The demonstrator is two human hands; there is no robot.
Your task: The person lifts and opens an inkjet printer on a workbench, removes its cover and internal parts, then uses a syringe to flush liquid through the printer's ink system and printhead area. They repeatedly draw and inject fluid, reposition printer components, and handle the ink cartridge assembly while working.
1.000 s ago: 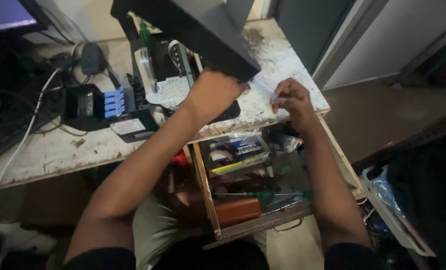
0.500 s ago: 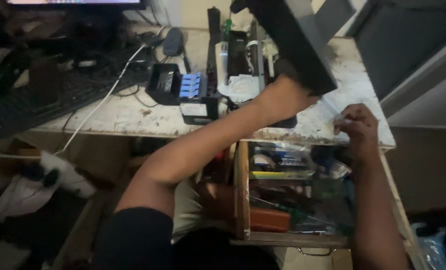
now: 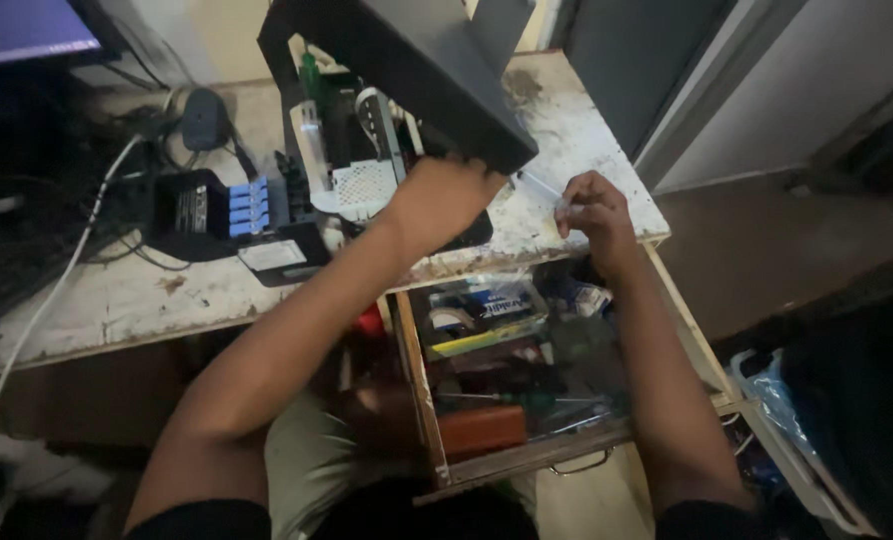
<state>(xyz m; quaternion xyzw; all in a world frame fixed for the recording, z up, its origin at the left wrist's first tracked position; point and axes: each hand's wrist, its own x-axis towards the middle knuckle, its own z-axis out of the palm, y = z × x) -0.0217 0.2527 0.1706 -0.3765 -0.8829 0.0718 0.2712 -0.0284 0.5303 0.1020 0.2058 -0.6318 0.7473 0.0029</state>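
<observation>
My left hand (image 3: 444, 200) grips the lower edge of a dark grey printer lid (image 3: 406, 70), holding it raised and tilted over the opened printer (image 3: 351, 165). White and green parts show inside the printer. My right hand (image 3: 591, 210) rests on the worn white table (image 3: 566, 120) near its right corner, fingers pinched on a small clear, thin object (image 3: 546, 188) that I cannot make out. Both forearms reach across an open wooden drawer (image 3: 421, 390).
The drawer holds tape, small boxes, a green-handled screwdriver (image 3: 526, 400) and an orange case (image 3: 481, 430). A black ink tank unit with blue caps (image 3: 221, 210) sits left of the printer, with cables, a mouse (image 3: 204, 118) and a monitor (image 3: 26, 30). A bag (image 3: 771, 395) hangs at the right.
The camera view swung left and back to the right. My left hand keeps the lid raised; my right hand stays at the table's right corner.
</observation>
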